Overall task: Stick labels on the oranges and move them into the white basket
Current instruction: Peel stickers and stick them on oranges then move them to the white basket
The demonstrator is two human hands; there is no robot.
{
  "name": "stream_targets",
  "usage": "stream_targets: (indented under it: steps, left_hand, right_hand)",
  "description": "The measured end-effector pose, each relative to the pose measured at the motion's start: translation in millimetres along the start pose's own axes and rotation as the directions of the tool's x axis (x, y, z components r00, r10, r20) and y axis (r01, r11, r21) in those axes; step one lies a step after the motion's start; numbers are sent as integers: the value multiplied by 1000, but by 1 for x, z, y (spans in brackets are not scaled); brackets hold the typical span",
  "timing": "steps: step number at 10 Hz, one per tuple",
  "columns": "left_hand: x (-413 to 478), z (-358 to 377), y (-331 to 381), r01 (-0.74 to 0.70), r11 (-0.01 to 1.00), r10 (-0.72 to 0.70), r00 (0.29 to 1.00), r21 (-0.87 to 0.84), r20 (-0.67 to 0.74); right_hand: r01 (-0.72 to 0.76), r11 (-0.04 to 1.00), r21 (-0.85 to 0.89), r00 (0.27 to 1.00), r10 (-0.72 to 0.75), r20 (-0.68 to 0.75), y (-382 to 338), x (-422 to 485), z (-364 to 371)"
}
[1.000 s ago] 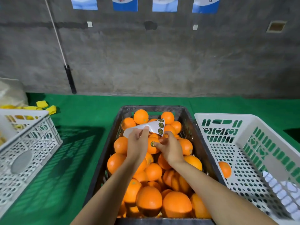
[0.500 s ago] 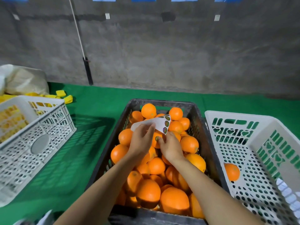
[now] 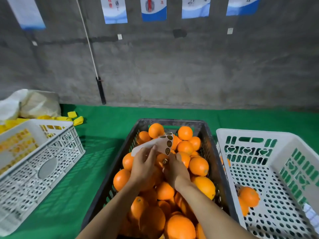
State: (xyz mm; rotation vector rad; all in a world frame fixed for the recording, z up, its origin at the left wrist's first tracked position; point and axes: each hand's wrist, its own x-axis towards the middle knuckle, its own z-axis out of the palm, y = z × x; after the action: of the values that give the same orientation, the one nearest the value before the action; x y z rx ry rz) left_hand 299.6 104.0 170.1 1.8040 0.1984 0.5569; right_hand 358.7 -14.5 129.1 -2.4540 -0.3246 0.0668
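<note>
At the left edge of the frame a white crate [image 3: 39, 163] sits on the green table [image 3: 107, 133], with yellow pieces behind it and a pale sack [image 3: 29, 104] in the far left corner. The view has tipped upward compared with a second ago, so more of the grey wall and its hanging posters [image 3: 153, 9] shows; the crates themselves have not moved.

In the centre, the dark crate [image 3: 172, 122] is heaped with oranges [image 3: 198, 166]. Over the heap, the left hand [image 3: 144, 169] pinches the white label sheet [image 3: 158, 144], which curls upward at the same spot as before, its round stickers showing along the far edge. Just right of it, the right hand [image 3: 176, 169] has curled its fingers closer around one orange; a small round label [image 3: 164, 161] sits on that fruit [image 3: 161, 160] between the two hands. Since the last half second the hands have barely shifted, which suggests the sticker is being pressed down, not freshly peeled.

At the right, the white basket [image 3: 250, 133] holds what look like two oranges [image 3: 248, 196] near its left wall. With the label apparently seated, carrying this orange rightward into that basket looks due next.
</note>
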Motion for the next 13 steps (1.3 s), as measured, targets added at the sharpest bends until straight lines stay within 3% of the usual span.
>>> stream_targets:
  steps: [1,2,3,4,5,6,7,8,9,10,11,12,13]
  left_hand:
    - [3,-4,6,-50,997,43,993,-61,-106]
    - [5,-12,13,-35,990,3,972,-133,-237]
    - [8,-14,13,34,986,-74,968,-166,-238]
    - [4,-10,12,-34,990,14,989,-138,-144]
    - [-3,-9,14,-69,989,63,997,-133,-51]
    - [-2,-9,13,19,968,-7,999,-249,50]
    - [6,-10,7,88,956,-64,994,-280,94]
    - [8,-10,5,118,962,-87,987,-247,134]
    - [8,-11,6,185,949,-147,976,-256,161]
    - [6,-11,6,195,944,-149,972,-265,184]
    - [0,-12,12,116,965,-62,973,-234,224]
    - [-6,-13,22,84,975,-37,974,-206,222]
    - [-7,-12,30,308,919,-218,917,-247,333]
  right_hand:
    - [-16,1000,14,999,17,-33,-8,-1,-12]
    - [-128,929,346,972,186,-140,-19,-9,-35]
    - [-214,368,905,919,390,58,-27,-18,-61]
    - [63,-120,991,916,401,-10,-25,-24,-87]
    - [300,-220,928,852,499,-158,-18,-23,-95]
    - [370,-240,897,770,620,-152,-7,-27,-96]
    - [359,-194,913,756,634,-163,-5,-31,-92]
    - [297,113,948,778,547,-309,-10,-35,-86]
    - [279,664,694,799,240,-551,-17,-45,-74]
    - [397,900,178,830,-270,-488,-21,-55,-59]
    - [498,864,-77,813,-495,-307,-21,-54,-49]
    - [492,867,-71,817,-489,-306,-15,-50,-51]
    - [454,886,-94,812,-455,-367,-18,-52,-50]
